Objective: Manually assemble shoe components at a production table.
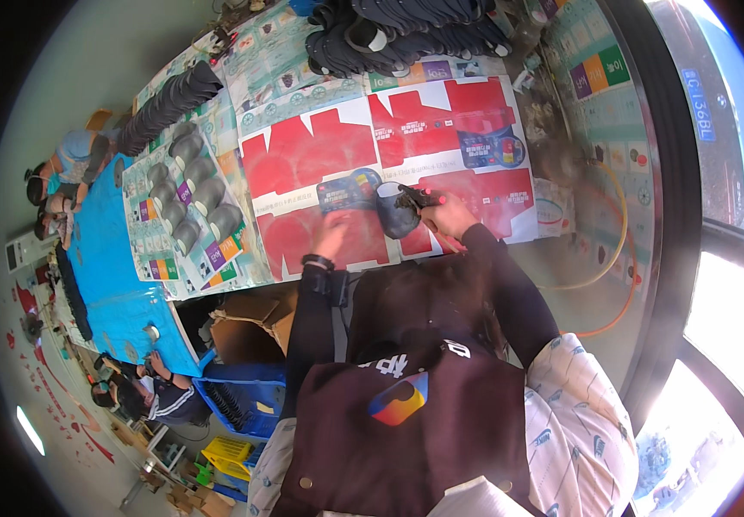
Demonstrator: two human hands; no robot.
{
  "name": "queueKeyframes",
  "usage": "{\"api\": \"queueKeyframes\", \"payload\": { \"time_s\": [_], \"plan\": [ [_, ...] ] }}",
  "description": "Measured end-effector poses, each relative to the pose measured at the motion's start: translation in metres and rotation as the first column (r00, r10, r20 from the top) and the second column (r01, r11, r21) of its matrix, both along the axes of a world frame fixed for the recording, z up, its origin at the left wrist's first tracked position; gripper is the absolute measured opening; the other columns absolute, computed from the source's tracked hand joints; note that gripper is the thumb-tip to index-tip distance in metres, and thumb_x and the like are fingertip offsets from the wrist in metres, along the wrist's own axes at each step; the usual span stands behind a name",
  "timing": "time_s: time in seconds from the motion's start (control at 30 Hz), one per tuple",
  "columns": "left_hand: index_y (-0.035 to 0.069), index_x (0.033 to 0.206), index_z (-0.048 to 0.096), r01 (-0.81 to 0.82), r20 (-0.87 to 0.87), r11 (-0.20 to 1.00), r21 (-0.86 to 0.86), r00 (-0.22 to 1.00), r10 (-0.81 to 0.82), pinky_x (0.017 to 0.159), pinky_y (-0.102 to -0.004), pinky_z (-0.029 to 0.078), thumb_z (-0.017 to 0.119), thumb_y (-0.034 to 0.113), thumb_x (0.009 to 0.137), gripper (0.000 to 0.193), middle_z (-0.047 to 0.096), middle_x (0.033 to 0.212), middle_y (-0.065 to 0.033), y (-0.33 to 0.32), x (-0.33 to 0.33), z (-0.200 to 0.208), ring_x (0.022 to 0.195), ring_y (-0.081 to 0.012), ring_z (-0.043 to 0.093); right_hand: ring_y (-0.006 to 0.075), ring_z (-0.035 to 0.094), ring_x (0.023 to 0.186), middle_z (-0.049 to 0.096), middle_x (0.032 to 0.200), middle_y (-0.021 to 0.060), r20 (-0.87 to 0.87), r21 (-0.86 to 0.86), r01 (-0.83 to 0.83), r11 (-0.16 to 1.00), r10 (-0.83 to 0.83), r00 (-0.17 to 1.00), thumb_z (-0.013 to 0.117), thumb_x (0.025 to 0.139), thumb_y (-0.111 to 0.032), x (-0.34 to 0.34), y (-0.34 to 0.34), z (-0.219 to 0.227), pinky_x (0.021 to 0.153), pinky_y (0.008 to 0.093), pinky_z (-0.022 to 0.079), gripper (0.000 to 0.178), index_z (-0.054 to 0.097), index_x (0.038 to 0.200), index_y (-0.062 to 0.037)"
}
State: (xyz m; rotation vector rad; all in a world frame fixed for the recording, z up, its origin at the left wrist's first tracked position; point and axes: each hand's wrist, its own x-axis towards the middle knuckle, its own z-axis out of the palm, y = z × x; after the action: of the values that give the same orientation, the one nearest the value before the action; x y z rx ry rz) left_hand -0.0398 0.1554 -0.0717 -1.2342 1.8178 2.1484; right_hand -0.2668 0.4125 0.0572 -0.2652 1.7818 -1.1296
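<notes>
In my right hand (pixel 451 215), fingers wrapped round it, is a black tool with red ends (pixel 421 198) that looks like a spray gun. Directly beside its front is a dark, rounded, cup-shaped piece (pixel 399 215) with a pale opening; I cannot tell whether it is joined to the tool or separate. My left hand (pixel 332 233) is to the left of this piece, apart from it, over the red printed card sheet (pixel 290 233). Motion smears its fingers, so their grip and anything in them cannot be made out.
Dark cup-shaped pieces (pixel 208 191) stand in rows at the left, with a curved stack (pixel 169 105) beyond. Dark stacks (pixel 406 39) fill the far edge. A yellow hose (pixel 620 233) loops at the right. Below the table are a cardboard box (pixel 256 327) and blue crate (pixel 251 405). Other people sit farther left.
</notes>
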Motion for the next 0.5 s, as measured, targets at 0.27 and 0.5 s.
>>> {"api": "queueKeyframes", "payload": {
  "time_s": [0.27, 0.5],
  "plan": [
    [0.007, 0.128, 0.057, -0.144, 0.107, 0.983, 0.116, 0.985, 0.132, 0.088, -0.0354, 0.057, 0.057, 0.012, 0.102, 0.026, 0.065, 0.122, -0.0122, -0.026, 0.013, 0.102, 0.104, -0.0229, 0.069, 0.017, 0.056, 0.056, 0.06, 0.064, 0.0071, 0.213, -0.119, 0.036, 0.992, -0.01, 0.977, 0.064, 0.079, -0.012, -0.02, 0.011, -0.044, 0.055, 0.0357, 0.044, 0.012, 0.062, 0.078, -0.0002],
    [0.008, 0.125, 0.061, -0.141, 0.105, 0.99, 0.028, 0.985, 0.138, 0.088, -0.0307, 0.053, 0.06, 0.018, 0.101, 0.026, 0.069, 0.116, -0.0073, -0.033, 0.004, 0.126, 0.104, -0.0185, 0.068, 0.0179, 0.056, 0.055, 0.059, 0.062, 0.0068, 0.209, -0.117, -0.009, 0.993, 0.034, 0.977, 0.064, 0.079, -0.012, -0.025, 0.006, -0.041, 0.053, 0.0359, 0.043, 0.011, 0.064, 0.077, -0.0008]
  ]
}}
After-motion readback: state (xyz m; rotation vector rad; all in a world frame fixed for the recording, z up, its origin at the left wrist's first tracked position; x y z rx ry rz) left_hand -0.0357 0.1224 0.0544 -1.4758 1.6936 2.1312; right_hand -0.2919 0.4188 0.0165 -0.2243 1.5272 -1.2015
